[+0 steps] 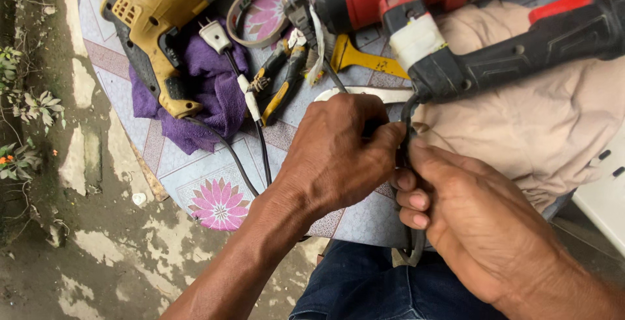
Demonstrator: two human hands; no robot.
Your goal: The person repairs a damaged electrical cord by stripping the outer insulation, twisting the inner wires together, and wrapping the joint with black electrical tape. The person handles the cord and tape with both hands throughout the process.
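**Both hands closed on a tool's black cord**

The black cord (407,139) runs down from the black-and-red power tool (521,50) lying on beige cloth (540,131) at the table (189,170) edge. The left hand (338,154) pinches it from above; the right hand (469,222) curls around it just below, fingers closed. Farther off lie pliers (281,79), a yellow drill (153,27) on a purple rag (211,95), and a white plug (215,35).

Two bare hands, the left hand (335,154) and the right hand (472,219), were at work. On the round table (104,66) lay two power tools, one yellow tool (156,30) and one red-and-black tool (469,27), one purple cloth (211,92), one pair of pliers (280,79), one tape roll (257,17), one white plug (215,35) and one beige cloth (540,125).
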